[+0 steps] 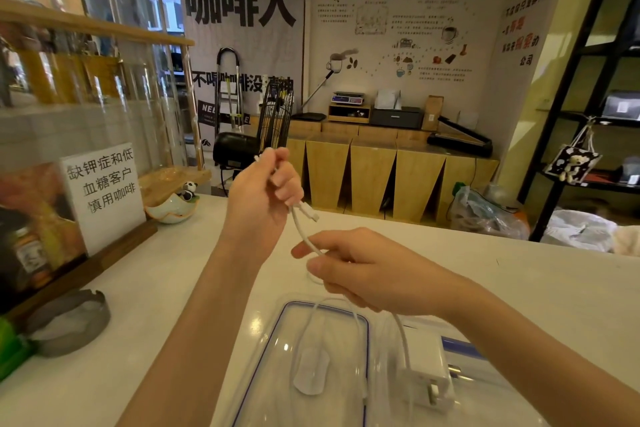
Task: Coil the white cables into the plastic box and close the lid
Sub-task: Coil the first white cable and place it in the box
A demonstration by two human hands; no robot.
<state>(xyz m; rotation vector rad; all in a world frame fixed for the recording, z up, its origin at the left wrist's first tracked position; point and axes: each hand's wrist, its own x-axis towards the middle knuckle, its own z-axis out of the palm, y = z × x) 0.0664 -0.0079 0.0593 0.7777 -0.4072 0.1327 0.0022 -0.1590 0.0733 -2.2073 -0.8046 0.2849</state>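
The white cable (pixel 304 236) is hanging in the air above the counter (pixel 194 274), not yet coiled; the left hand (pixel 259 198) is pinching its plug end between closed fingers, while the right hand (pixel 360 270) is closing loosely round it lower down; from there it is trailing to a white charger (pixel 429 371) resting by the plastic box (pixel 367 329). I judge the job barely begun: coiling, stowing and lidding are all remaining; the lid I cannot tell apart from the box.
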